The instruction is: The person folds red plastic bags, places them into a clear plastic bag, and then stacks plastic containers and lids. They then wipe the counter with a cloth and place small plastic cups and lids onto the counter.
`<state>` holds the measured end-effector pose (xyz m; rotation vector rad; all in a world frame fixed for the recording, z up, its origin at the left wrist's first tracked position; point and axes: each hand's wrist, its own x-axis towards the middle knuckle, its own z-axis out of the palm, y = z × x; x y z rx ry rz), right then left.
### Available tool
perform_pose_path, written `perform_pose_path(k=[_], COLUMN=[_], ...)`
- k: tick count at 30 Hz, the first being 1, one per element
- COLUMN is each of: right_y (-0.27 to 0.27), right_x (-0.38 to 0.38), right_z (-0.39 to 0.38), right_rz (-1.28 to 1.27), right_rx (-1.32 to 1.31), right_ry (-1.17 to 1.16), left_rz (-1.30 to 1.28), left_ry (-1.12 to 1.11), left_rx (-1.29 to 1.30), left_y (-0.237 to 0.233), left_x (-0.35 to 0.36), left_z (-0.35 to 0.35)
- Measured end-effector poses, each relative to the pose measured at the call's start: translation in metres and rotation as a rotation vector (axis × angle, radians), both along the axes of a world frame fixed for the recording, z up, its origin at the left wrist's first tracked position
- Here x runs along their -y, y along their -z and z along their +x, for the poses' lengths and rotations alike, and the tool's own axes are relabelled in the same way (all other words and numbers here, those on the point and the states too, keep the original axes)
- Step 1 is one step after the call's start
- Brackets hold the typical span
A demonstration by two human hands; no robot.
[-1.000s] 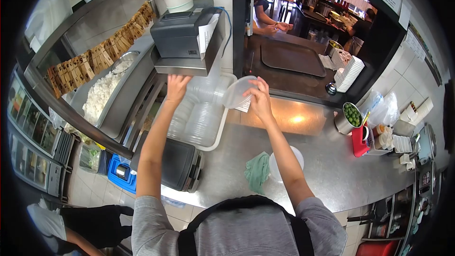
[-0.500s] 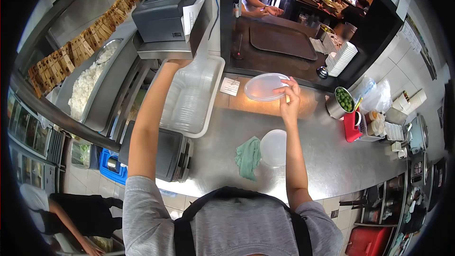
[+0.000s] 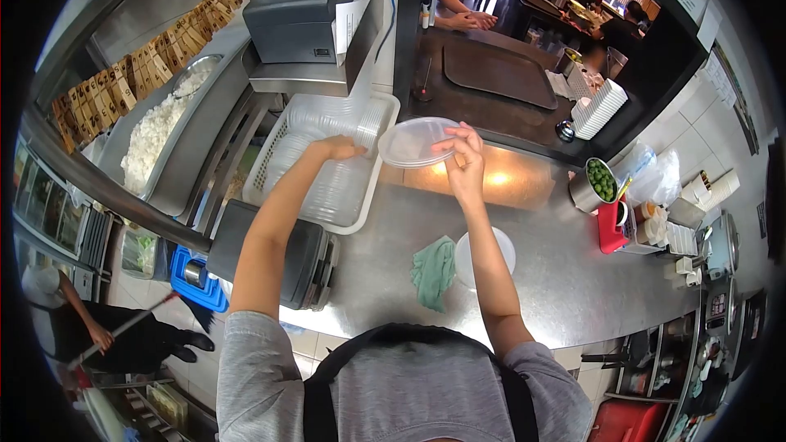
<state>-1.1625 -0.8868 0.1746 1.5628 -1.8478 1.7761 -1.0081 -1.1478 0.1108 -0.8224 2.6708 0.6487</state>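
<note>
My right hand [image 3: 463, 160] pinches a round clear plastic lid [image 3: 409, 143] by its right edge, tilted above the counter. Over a white plastic crate [image 3: 362, 217] of nested clear plastic containers [image 3: 323, 188] is my left hand [image 3: 337, 148]. Its fingers are bunched at the containers on the right side; the clear plastic hides what they grip. Below my right forearm, and partly covered by it, a round translucent plastic piece [image 3: 468, 260] lies on the steel counter [image 3: 385, 278]. Beside it is a crumpled green cloth [image 3: 433, 272].
A grey printer [image 3: 299, 20] stands on a shelf above the crate. Cooked rice [image 3: 155, 143] fills a metal tray at left. Dark stacked boxes [image 3: 274, 254] sit nearer me. Behind the counter lies a brown tray [image 3: 499, 74]. At left, a person [image 3: 106, 331] holds a long handle.
My left hand has come out from beneath the printer shelf toward the crate's right side. My right hand has carried the lid left, closer to the crate.
</note>
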Motion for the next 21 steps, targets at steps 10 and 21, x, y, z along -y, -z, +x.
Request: perform_pose_path(k=[10, 21], right_y=[0.010, 0.059], right_x=[0.078, 0.181], right_z=[-0.027, -0.024], right_rz=[0.072, 0.490], right_rx=[-0.333, -0.465], right_ry=[0.036, -0.081], left_rz=[0.060, -0.118], left_ry=[0.059, -0.101], left_rx=[-0.147, -0.519], left_y=[0.004, 0.015], left_x=[0.006, 0.014], left_z=[0.011, 0.031])
